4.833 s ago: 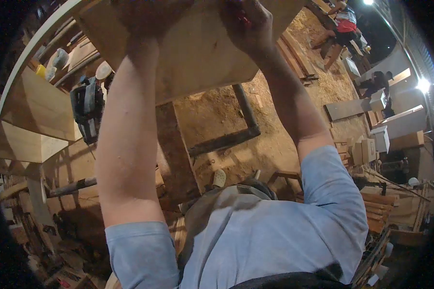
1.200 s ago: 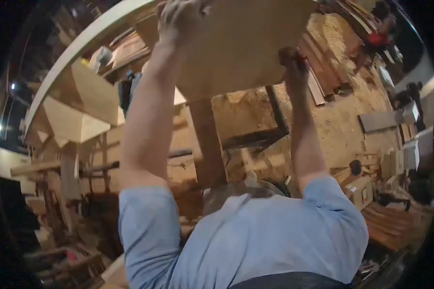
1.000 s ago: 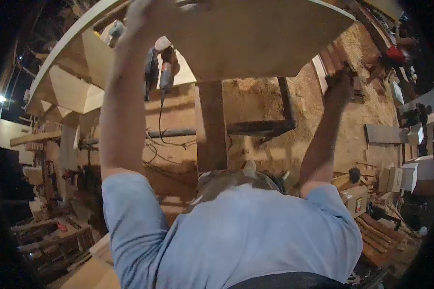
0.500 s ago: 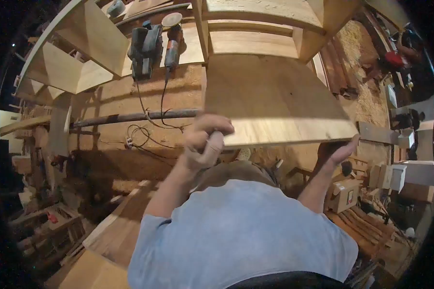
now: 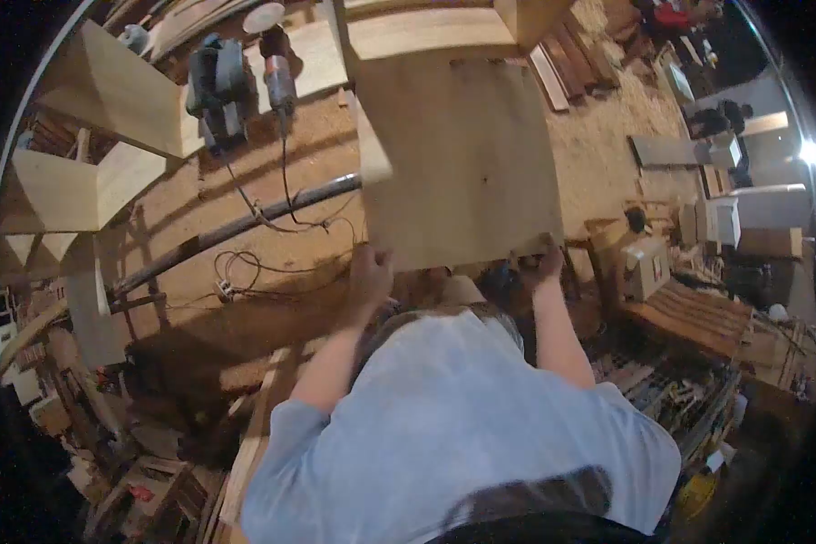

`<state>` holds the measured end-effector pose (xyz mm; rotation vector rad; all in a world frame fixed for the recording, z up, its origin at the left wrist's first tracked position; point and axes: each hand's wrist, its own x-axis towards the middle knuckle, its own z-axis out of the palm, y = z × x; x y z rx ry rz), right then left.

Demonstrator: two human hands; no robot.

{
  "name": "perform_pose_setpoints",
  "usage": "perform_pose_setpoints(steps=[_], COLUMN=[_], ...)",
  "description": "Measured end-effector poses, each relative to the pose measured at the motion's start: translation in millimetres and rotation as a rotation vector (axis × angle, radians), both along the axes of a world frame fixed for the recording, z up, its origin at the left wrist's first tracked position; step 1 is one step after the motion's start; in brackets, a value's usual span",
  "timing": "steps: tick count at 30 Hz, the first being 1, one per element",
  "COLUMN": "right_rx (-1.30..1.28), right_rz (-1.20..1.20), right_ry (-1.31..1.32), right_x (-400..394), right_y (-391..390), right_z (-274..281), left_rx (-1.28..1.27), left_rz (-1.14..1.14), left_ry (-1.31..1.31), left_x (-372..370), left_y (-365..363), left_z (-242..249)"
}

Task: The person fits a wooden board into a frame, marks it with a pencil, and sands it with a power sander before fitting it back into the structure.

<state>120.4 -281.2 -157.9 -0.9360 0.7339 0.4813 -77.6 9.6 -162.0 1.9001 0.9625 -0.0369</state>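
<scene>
Gripping the board (image 5: pixel 458 154), both hands seem half-hidden.

One head-worn fisheye view only, so I have no second angle to compare. It looks steeply down over the wearer's chest, close above both hands gripping the board's (image 5: pixel 458 154) near edge.

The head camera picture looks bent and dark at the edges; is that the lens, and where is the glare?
Head view: a fisheye lens bows straight lines and leaves black corners. A lamp at the right flares white. The wooden panel held by the left hand and right hand is evenly lit; shadow falls on the sawdust floor beneath.
</scene>
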Motion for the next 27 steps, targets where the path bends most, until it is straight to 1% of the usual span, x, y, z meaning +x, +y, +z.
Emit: perform_pose_setpoints(steps=[1, 2, 3, 4, 5, 6, 7, 9, 10, 11, 12, 13, 14, 15, 16, 18, 19, 20, 21, 22, 23, 24, 26, 27], right_rx=[0.011, 0.009, -0.115, -0.235, -0.225, -0.261, -0.293, -0.225, -0.184, -0.171, -0.182, -0.196, -0.190, -0.274, -0.360, -0.321, -0.284, -0.279, -0.422, -0.555, -0.548, -0.793, -0.765, -0.732], right_rz=[0.025, 0.012, 0.150, 0.296, 0.301, 0.245, 0.193, 0.213, 0.210, 0.202, 0.249, 0.298, 0.296, 0.379, 0.469, 0.515, 0.547, 0.568, 0.935, 1.279, 1.292, 1.471, 1.446, 1.400], right_ry=[0.029, 0.038, -0.093, -0.226, -0.225, -0.084, 0.064, 0.078, 0.096, 0.121, -0.026, -0.179, -0.176, -0.113, -0.042, -0.048, -0.058, -0.061, -0.417, -0.806, -0.837, -0.247, -0.336, -0.411], right_x=[-8.4, -15.5, -20.2, -24.3, -34.4, -44.5, -48.4, -30.5, -36.3, -40.6, -35.4, -25.7, -11.9, 1.5, 4.6, -2.0, -6.9, 4.2, 9.5, 3.3, 9.0, -7.5, -0.7, 7.8], right_y=[-6.0, -23.9, -50.5, -66.0, -60.6, -35.4, -19.1, -40.2, -51.1, -44.5, -28.5, -18.1, -16.6, -16.0, -20.4, -12.8, -7.6, -36.4, -73.3, -86.2, -74.9, 0.7, 1.3, 10.5], right_z=[-17.1, -49.3, -91.0, -112.4, -87.3, -23.0, 9.4, -18.2, -30.0, -19.9, 8.0, 21.4, 8.2, -9.8, -23.7, -24.9, -24.9, -69.2, -111.6, -149.8, -52.1, 63.6, 58.6, 57.4], left_rx=[-0.009, -0.048, -0.083, -0.079, -0.092, -0.100, -0.083, -0.002, 0.006, 0.023, 0.040, 0.046, -0.054, -0.156, -0.159, -0.135, -0.132, -0.296, -0.460, -0.455, -0.227, 0.004, 0.382, 0.448], left_rz=[-0.014, -0.072, -0.125, -0.126, -0.119, -0.103, -0.088, -0.197, -0.203, -0.204, -0.206, -0.213, -0.149, -0.078, -0.069, 0.099, 0.117, 0.329, 0.543, 0.564, 0.310, 0.062, 0.092, 0.169], left_ry=[0.011, -0.008, -0.032, -0.030, -0.019, -0.012, -0.004, 0.031, 0.064, 0.080, 0.086, 0.096, 0.146, 0.195, 0.206, 0.208, 0.211, 0.189, 0.156, 0.133, 0.165, 0.198, 0.326, 0.155], left_x=[-8.9, -13.4, -15.4, -22.8, -37.0, -46.3, -50.7, -54.0, -61.9, -67.1, -71.7, -78.4, -85.0, -87.4, -93.6, -85.9, -82.7, -80.4, -82.9, -90.3, -101.4, -108.1, -85.9, -75.3], left_y=[5.7, 15.2, 20.8, 18.5, 11.8, 6.3, -0.2, -19.7, -29.2, -37.4, -41.6, -42.7, -41.9, -41.0, -39.5, -29.2, -26.3, -24.6, -23.1, -16.2, -6.9, 0.3, -7.0, -5.1], left_z=[5.2, 29.3, 42.7, 35.8, 23.5, 18.3, 26.9, 48.4, 47.6, 39.6, 30.0, 18.6, 6.2, 5.2, 6.2, 24.6, 31.3, 37.5, 41.1, 28.2, 3.2, -10.2, 31.7, 45.2])
